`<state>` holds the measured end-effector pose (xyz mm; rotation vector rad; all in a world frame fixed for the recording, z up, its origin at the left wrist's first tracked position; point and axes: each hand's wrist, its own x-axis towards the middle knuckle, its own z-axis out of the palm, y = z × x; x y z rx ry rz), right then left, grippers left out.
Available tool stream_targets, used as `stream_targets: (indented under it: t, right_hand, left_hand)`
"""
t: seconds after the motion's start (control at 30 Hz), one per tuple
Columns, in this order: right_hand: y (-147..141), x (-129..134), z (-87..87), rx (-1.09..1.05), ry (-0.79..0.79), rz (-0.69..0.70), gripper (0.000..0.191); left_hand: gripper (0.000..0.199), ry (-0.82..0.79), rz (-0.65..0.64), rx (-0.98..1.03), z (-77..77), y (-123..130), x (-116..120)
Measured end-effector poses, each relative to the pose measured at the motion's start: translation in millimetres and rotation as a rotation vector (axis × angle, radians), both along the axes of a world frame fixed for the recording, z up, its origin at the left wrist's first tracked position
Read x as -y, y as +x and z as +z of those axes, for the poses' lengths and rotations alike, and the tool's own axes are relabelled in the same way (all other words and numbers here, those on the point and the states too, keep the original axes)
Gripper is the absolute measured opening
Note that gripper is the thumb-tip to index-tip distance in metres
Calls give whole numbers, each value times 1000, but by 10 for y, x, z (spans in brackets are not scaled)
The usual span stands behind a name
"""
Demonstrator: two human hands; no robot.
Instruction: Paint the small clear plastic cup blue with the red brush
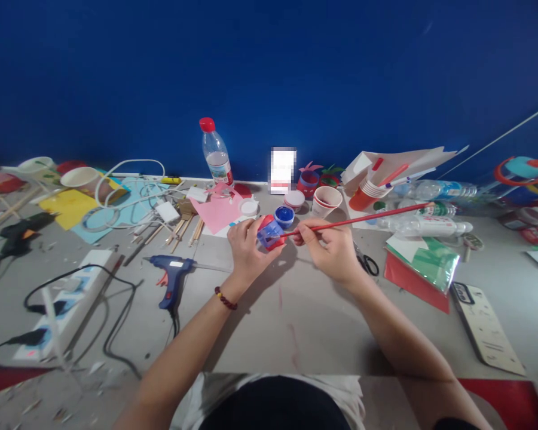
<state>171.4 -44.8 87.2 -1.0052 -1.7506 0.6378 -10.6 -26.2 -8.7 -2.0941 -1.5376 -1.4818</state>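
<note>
Left hand (247,249) wrapped around small blue-and-red painted piece (270,232); right hand (329,248) pinching red-handled paintbrush (363,220), tip apparently against painted surface. Piece held over gray table (260,334), between hands, near open pot (285,226) of blue paint. Behind, red-capped bottle (210,143) wears red-and-white label (221,171), print too small to read. White sticker (176,264) on blue glue gun (173,282), left of hands, likewise illegible. At right, transparent bottles (434,226) lie sideways, wrappers blue, green and white, lettering blurred.
</note>
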Motion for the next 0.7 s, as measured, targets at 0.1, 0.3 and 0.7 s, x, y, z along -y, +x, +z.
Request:
stream_targets:
  t: [0.1, 0.3, 0.7]
  right_hand:
    - [37, -60, 17, -18, -11, -60, 22]
    - [148, -127, -13, -71, -73, -130, 22]
    - [-72, -56, -142, -216, -132, 31, 22]
  left_hand:
    - [70, 4, 23, 4, 5, -6, 8]
    - [77, -26, 23, -22, 2, -33, -3]
    - [96, -37, -36, -15, 35, -3, 28]
